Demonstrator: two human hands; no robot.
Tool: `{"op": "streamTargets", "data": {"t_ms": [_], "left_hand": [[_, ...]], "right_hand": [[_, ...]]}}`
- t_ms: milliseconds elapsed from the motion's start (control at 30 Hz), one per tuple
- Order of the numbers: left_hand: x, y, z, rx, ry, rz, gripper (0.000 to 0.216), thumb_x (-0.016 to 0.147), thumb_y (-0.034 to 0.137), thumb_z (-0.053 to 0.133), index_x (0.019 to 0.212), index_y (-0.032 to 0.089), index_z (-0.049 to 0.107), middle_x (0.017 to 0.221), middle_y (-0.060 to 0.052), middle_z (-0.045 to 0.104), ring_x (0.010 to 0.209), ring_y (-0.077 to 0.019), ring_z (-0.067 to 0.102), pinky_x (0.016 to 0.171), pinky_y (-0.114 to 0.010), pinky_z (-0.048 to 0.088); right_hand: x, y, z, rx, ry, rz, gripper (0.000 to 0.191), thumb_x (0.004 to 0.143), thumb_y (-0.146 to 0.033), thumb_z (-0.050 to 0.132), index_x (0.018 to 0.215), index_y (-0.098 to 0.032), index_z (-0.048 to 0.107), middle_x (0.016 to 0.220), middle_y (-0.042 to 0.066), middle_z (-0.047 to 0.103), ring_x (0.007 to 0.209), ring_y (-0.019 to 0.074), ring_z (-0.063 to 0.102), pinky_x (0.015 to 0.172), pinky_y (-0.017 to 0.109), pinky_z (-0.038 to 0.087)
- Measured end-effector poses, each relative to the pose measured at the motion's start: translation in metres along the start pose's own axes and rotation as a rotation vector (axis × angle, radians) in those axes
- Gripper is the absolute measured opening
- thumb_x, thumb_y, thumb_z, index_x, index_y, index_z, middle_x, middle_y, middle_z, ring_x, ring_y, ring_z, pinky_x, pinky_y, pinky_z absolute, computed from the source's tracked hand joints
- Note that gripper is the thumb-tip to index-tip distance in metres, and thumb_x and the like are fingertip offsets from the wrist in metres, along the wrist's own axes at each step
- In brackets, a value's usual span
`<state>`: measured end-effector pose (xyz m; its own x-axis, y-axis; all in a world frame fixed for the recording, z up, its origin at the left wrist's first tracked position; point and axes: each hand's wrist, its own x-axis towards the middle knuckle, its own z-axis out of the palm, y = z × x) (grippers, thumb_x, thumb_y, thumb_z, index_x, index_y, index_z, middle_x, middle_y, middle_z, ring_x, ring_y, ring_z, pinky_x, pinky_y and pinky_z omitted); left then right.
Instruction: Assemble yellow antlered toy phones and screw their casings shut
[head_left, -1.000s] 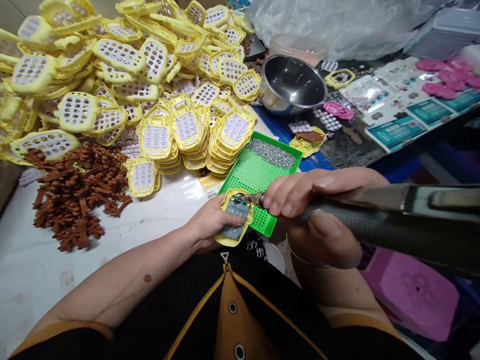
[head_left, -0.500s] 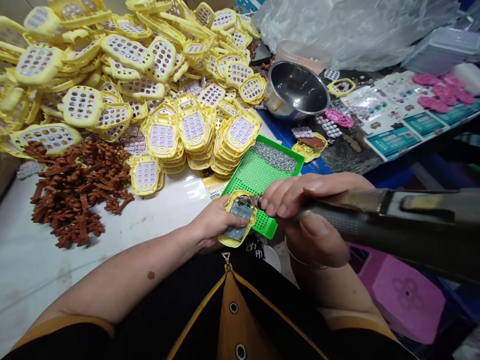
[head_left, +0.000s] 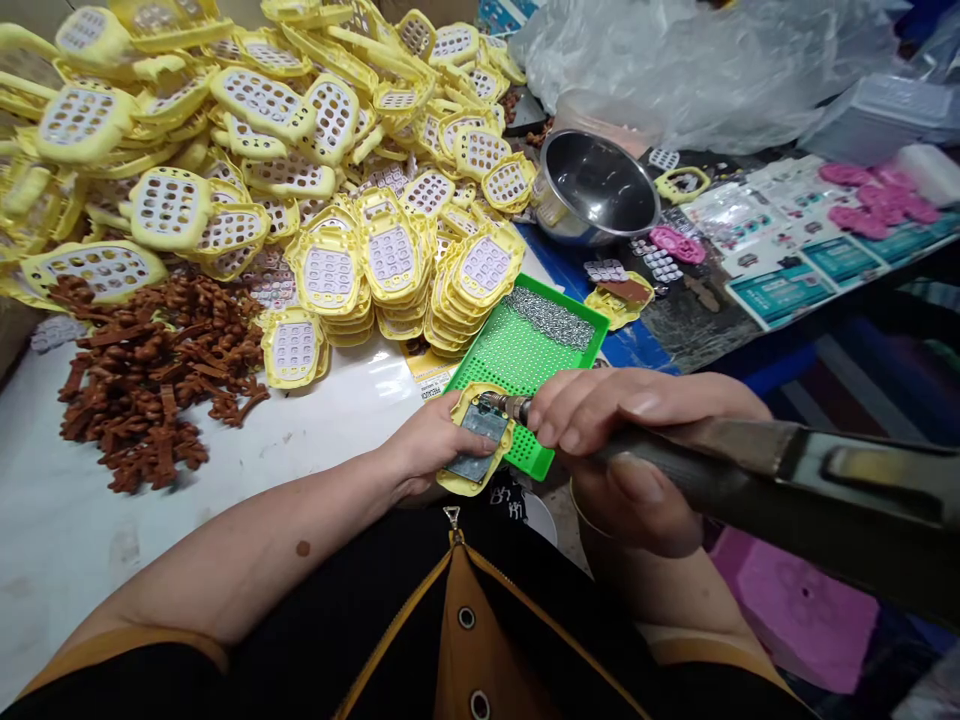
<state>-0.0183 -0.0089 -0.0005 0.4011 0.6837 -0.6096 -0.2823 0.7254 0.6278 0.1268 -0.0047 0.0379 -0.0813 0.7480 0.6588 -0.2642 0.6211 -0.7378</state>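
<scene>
My left hand grips a yellow plastic toy-phone shell by its left side, thumb pressed on the dark circuit board inside. Wrapped around a dark power screwdriver is my right hand. The driver's metal tip meets the upper part of the shell; whether a screw sits under it is too small to tell. Just behind the shell lies a green perforated tray with a heap of small silver screws at its far end.
Stacks of yellow shells with keypads stand behind my left hand, before a large pile of yellow shells. Brown plastic parts are heaped at left. A steel bowl, printed sheets and pink parts lie to the right. A pink stool stands below.
The rear of the screwdriver has dropped slightly, and my right hand has shifted a little with it. The shell stays nearly still in my left hand.
</scene>
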Motion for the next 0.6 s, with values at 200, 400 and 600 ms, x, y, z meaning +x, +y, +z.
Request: {"op": "streamTargets", "data": {"t_ms": [200, 400, 600], "left_hand": [[0.0009, -0.0011, -0.0003, 0.003, -0.009, 0.011, 0.038, 0.050, 0.004, 0.074, 0.082, 0.016, 0.056, 0.069, 0.003, 0.061, 0.063, -0.0117, 0.057, 0.064, -0.026, 0.045], [0.0013, -0.0017, -0.0015, 0.024, -0.017, 0.000, 0.041, 0.052, 0.004, 0.073, 0.087, 0.016, 0.055, 0.075, 0.001, 0.062, 0.068, -0.0142, 0.059, 0.067, -0.029, 0.046], [0.0018, -0.0033, -0.0017, 0.058, -0.002, 0.023, 0.038, 0.050, 0.005, 0.072, 0.083, 0.016, 0.055, 0.072, 0.001, 0.061, 0.066, -0.0131, 0.057, 0.065, -0.027, 0.045]], "right_hand": [[-0.0002, -0.0018, -0.0014, 0.015, -0.045, -0.005, 0.033, 0.075, -0.017, 0.064, 0.106, -0.024, 0.063, 0.066, -0.002, 0.061, 0.055, 0.0165, 0.061, 0.054, 0.037, 0.055], [-0.0013, -0.0026, -0.0019, 0.016, -0.068, 0.005, 0.034, 0.075, -0.016, 0.063, 0.108, -0.025, 0.062, 0.066, -0.002, 0.061, 0.057, 0.0161, 0.062, 0.055, 0.036, 0.055], [-0.0009, -0.0029, 0.0007, 0.019, -0.050, 0.025, 0.031, 0.075, -0.016, 0.063, 0.105, -0.022, 0.064, 0.067, -0.001, 0.061, 0.056, 0.0165, 0.061, 0.055, 0.037, 0.055]]}}
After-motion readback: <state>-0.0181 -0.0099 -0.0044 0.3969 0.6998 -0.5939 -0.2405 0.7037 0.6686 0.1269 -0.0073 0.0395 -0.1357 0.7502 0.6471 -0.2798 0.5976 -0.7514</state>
